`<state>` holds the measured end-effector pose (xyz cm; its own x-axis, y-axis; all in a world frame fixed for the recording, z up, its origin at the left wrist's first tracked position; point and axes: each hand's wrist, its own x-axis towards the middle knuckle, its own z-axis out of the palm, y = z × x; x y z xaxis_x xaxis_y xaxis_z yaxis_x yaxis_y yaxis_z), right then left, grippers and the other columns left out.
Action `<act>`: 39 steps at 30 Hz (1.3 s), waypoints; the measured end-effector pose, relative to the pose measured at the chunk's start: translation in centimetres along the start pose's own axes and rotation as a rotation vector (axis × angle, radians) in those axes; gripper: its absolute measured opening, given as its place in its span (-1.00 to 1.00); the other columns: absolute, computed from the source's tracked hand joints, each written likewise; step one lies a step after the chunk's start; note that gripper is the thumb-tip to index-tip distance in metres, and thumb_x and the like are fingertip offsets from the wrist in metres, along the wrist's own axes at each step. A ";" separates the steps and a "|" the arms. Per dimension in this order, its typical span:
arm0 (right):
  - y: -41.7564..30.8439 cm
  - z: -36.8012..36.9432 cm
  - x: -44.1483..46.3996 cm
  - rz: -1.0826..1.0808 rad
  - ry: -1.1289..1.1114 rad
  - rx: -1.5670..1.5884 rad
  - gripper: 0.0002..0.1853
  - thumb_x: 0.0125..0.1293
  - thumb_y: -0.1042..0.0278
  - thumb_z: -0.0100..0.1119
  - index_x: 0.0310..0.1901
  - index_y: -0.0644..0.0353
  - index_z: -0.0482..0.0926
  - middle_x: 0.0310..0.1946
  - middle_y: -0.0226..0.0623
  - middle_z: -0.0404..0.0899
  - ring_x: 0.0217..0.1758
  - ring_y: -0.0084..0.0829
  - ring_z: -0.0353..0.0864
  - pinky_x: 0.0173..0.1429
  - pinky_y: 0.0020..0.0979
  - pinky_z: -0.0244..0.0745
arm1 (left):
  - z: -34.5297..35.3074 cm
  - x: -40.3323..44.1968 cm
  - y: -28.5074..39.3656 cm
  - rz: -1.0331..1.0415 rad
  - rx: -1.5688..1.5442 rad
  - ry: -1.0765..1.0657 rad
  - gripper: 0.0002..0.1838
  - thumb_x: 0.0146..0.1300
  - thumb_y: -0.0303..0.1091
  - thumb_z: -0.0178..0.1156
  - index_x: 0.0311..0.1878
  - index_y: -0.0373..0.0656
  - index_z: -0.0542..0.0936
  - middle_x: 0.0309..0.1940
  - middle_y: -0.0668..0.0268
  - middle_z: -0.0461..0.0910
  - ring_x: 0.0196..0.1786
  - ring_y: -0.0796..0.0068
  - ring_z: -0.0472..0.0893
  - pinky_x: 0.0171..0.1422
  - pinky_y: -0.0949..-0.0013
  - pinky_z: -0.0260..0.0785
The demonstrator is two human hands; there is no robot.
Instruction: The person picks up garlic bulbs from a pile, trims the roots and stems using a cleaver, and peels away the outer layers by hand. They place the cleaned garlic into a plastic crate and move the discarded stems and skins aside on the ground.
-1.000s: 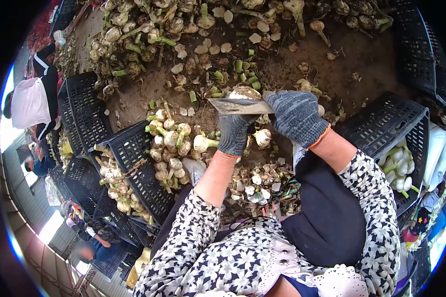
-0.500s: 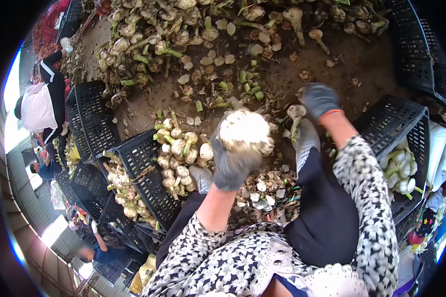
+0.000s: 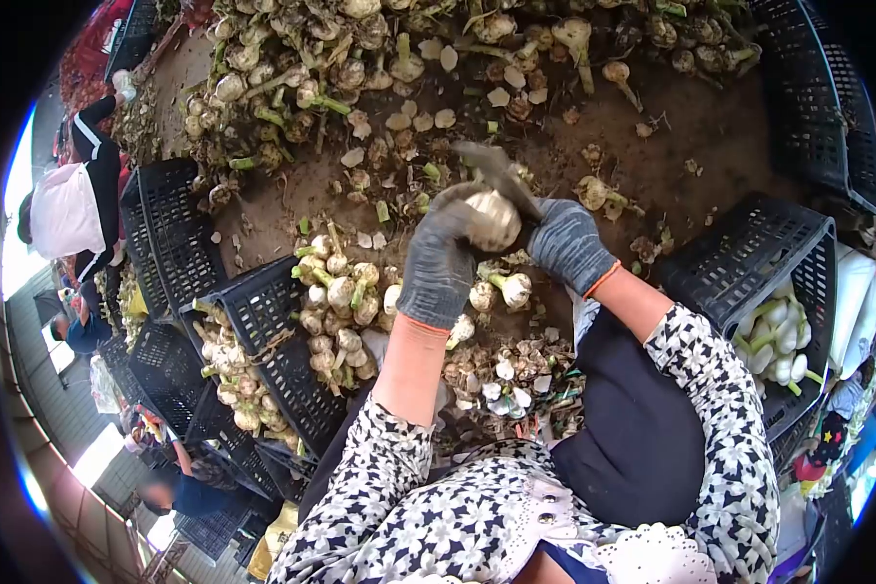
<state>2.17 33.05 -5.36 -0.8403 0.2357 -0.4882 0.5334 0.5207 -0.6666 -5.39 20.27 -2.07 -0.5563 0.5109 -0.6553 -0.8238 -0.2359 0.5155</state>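
My left hand (image 3: 438, 261), in a grey knitted glove with an orange cuff, is closed around a whitish garlic bulb (image 3: 493, 222). My right hand (image 3: 566, 245), gloved the same way, is closed on a knife, its grey blade (image 3: 499, 177) slanting across the upper side of the bulb. The blade is slightly blurred and the handle is hidden in my fist. Just below my hands, a few garlic bulbs (image 3: 513, 288) lie on the ground. To the left, a heap of garlic bulbs with short cut stems (image 3: 341, 292) rests against a black crate (image 3: 263, 316).
Untrimmed garlic (image 3: 292, 68) is piled along the far side, with cut stems and skins scattered before it. A black crate (image 3: 749, 248) holding clean white garlic (image 3: 774, 326) lies at the right. More crates (image 3: 170, 229) and other people (image 3: 73, 209) are at the left.
My left hand has turned and brought the garlic bulb slightly away from me. My right hand has moved left to meet it, and the knife blade now shows against the bulb.
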 end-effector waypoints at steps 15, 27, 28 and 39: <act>3.1 -2.4 2.8 -0.253 -0.041 -0.449 -0.75 -0.09 0.20 0.06 -0.36 0.13 0.53 -0.47 -0.16 0.53 -0.38 -0.19 0.52 -0.28 -0.25 0.40 | -1.0 -1.6 2.0 -0.083 0.675 -0.182 -0.63 -0.23 -0.51 0.30 -0.22 -0.28 0.53 -0.39 0.23 0.58 -0.46 0.53 0.56 -0.26 0.46 0.45; 2.8 -4.1 1.0 0.284 0.051 0.004 -0.60 -0.06 0.03 0.07 -0.28 0.19 0.54 -0.39 -0.02 0.52 -0.26 -0.13 0.50 -0.12 -0.27 0.39 | -3.7 -1.2 -0.3 -0.313 1.656 0.141 -0.48 0.10 0.02 0.05 0.00 -0.19 0.43 -0.29 0.12 0.54 -0.26 0.35 0.51 -0.13 0.33 0.31; 2.9 -4.2 1.0 0.288 0.056 0.000 -0.60 -0.06 0.03 0.07 -0.28 0.19 0.54 -0.39 -0.02 0.52 -0.26 -0.13 0.50 -0.12 -0.27 0.39 | -3.4 0.5 -2.4 -0.318 1.559 0.181 -0.48 0.11 0.08 0.02 -0.10 -0.21 0.50 -0.42 0.16 0.55 -0.34 0.42 0.50 -0.23 0.40 0.30; 5.0 -2.4 -0.5 0.016 0.126 -0.312 -0.70 0.00 0.10 0.09 -0.26 0.07 0.54 -0.50 -0.12 0.53 -0.42 -0.23 0.53 -0.31 -0.27 0.42 | -6.5 2.5 -8.3 -0.144 0.674 0.093 -0.46 -0.16 -0.64 0.18 0.00 -0.15 0.34 -0.24 0.24 0.49 -0.22 0.41 0.53 -0.20 0.40 0.44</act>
<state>5.07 37.54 -7.10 -0.8478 0.3350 -0.4111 0.5074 0.7379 -0.4451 -0.65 18.14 -11.52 -0.4786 0.4186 -0.7718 -0.6596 0.4087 0.6307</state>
